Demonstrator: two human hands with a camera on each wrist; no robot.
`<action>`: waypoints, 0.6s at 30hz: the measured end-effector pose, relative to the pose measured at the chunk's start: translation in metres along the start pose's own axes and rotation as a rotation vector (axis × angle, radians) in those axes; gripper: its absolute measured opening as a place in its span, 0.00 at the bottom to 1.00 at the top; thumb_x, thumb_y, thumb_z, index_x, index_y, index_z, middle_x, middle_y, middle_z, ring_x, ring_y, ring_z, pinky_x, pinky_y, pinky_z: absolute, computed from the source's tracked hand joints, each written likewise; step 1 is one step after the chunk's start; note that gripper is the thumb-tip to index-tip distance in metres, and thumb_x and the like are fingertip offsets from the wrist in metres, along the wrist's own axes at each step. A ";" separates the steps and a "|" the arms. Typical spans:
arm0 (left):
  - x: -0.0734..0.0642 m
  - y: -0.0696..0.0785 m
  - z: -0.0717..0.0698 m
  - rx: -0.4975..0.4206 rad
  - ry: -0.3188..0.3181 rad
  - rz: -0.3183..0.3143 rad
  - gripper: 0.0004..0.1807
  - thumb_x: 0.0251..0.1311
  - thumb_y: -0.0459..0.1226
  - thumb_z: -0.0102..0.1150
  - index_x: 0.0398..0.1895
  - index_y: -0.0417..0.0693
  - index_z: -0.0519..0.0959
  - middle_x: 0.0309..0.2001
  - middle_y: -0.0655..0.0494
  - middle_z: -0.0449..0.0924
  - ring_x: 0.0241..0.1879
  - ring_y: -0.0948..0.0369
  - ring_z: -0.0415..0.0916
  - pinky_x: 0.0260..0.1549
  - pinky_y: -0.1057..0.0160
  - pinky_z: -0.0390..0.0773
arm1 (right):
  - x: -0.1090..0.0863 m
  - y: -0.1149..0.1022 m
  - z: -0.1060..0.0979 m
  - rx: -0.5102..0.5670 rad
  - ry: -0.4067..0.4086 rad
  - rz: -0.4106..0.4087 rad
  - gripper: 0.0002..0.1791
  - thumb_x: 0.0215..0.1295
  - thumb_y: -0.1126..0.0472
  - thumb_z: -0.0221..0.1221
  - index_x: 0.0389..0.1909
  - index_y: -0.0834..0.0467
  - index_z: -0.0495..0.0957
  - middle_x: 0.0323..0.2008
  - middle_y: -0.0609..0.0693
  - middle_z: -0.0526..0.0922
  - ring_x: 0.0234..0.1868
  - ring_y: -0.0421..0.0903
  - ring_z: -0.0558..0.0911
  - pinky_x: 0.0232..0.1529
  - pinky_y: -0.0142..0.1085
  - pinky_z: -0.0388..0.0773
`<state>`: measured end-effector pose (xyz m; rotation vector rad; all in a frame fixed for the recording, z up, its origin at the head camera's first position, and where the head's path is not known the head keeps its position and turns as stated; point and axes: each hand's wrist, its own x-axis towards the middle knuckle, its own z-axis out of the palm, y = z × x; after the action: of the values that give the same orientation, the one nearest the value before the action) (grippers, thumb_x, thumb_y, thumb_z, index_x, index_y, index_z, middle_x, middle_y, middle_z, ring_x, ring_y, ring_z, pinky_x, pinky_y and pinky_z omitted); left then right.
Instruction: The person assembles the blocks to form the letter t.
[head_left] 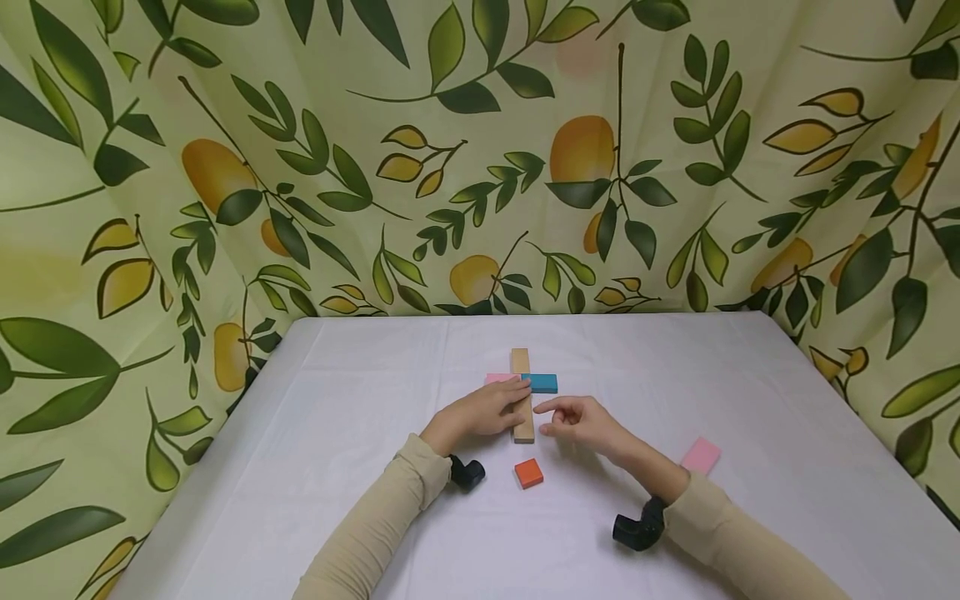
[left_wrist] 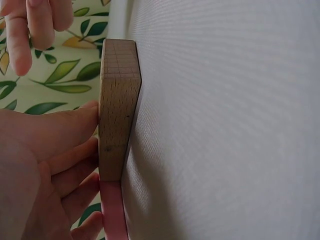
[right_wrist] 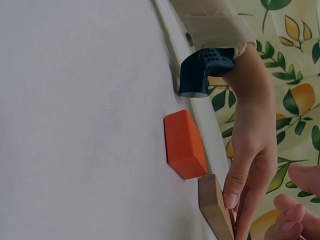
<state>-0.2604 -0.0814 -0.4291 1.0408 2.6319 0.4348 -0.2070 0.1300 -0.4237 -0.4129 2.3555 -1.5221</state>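
Note:
My left hand (head_left: pixel 486 408) rests with fairly straight fingers on the near wooden block (head_left: pixel 524 432), its thumb touching the block's side edge. Under and past those fingertips, a pink block (head_left: pixel 500 378) and a teal block (head_left: pixel 543 383) lie crosswise, meeting in the middle. A second wooden block (head_left: pixel 520 361) points away from me beyond them, so the four form a flat cross. Just right of the near wooden block hovers my right hand (head_left: pixel 581 421), index finger reaching forward, the others loosely bent, nothing held. Part of the pink block is hidden by the left hand.
An orange-red block (head_left: pixel 528 473) lies nearer to me, below the cross. Off to the right, another pink block (head_left: pixel 701 455) is partly hidden by my right forearm. Black wrist cameras (head_left: pixel 639 527) sit under both cuffs. A leaf-patterned curtain (head_left: pixel 495 183) hangs behind the white-covered table (head_left: pixel 337 400).

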 end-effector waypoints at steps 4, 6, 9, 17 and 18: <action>-0.001 0.001 -0.001 0.002 0.003 0.001 0.29 0.70 0.42 0.50 0.72 0.44 0.62 0.76 0.54 0.57 0.78 0.57 0.49 0.76 0.57 0.55 | -0.004 -0.001 0.002 0.003 -0.012 -0.004 0.22 0.61 0.61 0.63 0.54 0.68 0.77 0.22 0.43 0.69 0.21 0.36 0.63 0.19 0.25 0.58; -0.002 0.001 -0.001 0.000 0.005 0.003 0.29 0.70 0.42 0.50 0.72 0.43 0.62 0.75 0.54 0.57 0.78 0.57 0.49 0.76 0.57 0.56 | -0.005 -0.001 0.003 0.004 -0.015 0.003 0.22 0.61 0.61 0.63 0.54 0.68 0.77 0.22 0.43 0.69 0.21 0.36 0.63 0.20 0.25 0.58; -0.002 0.002 -0.001 -0.007 0.006 0.008 0.29 0.70 0.42 0.50 0.72 0.43 0.62 0.75 0.53 0.57 0.78 0.57 0.49 0.76 0.56 0.56 | -0.007 -0.001 0.005 0.010 -0.025 0.004 0.22 0.61 0.61 0.63 0.54 0.68 0.77 0.23 0.42 0.69 0.21 0.36 0.63 0.20 0.25 0.58; -0.002 0.002 -0.001 -0.001 0.002 0.005 0.30 0.70 0.41 0.51 0.72 0.43 0.61 0.76 0.54 0.56 0.78 0.56 0.49 0.76 0.57 0.56 | -0.013 0.007 0.008 0.031 -0.063 -0.027 0.22 0.61 0.61 0.63 0.53 0.71 0.77 0.22 0.42 0.69 0.20 0.34 0.63 0.19 0.24 0.59; -0.002 0.002 -0.001 0.001 0.001 0.004 0.30 0.70 0.41 0.51 0.72 0.43 0.61 0.76 0.54 0.56 0.78 0.56 0.49 0.76 0.57 0.55 | -0.014 0.007 0.008 0.033 -0.065 -0.025 0.22 0.61 0.61 0.64 0.52 0.70 0.77 0.22 0.42 0.69 0.20 0.34 0.63 0.19 0.24 0.59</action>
<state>-0.2585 -0.0815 -0.4276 1.0472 2.6315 0.4352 -0.1915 0.1317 -0.4323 -0.4776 2.2812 -1.5329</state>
